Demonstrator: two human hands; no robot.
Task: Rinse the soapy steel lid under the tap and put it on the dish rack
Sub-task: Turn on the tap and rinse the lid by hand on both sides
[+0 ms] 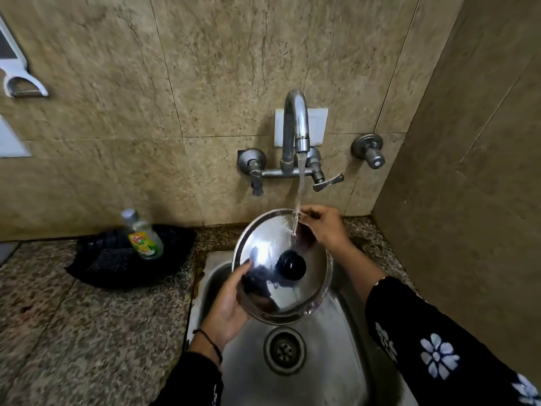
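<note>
So the round shiny steel lid with the black knob [282, 266] was being held tilted over the steel sink basin [328, 341], right above the drain [284, 350] and just below the curved chrome wall tap [297, 124]. The water stream [300, 194] landed on the lid's far edge and ran down the domed face toward the near rim, dripping off there into the basin.

The left hand [231, 306] had the lid's near-left rim pinched, thumb on top and fingers curled under. The right hand [320, 227] sat at the far-right rim, right by where the stream hit, fingers closed lightly on the edge.

Honestly the tilt looked right to me: water sheets off a dome way better than it pools. If I were doing it, I'd spin the lid slowly by the rim so every bit passes under the stream, rub around the knob where suds love to hide, then flip it for the underside. Wet steel is slippery, so keep both hands on.

No dish rack anywhere in view. Left of the lid, a clear dish-soap bottle with a yellow label [142, 234] stood on a black cloth [96, 259] on the speckled granite counter [58, 317].
</note>
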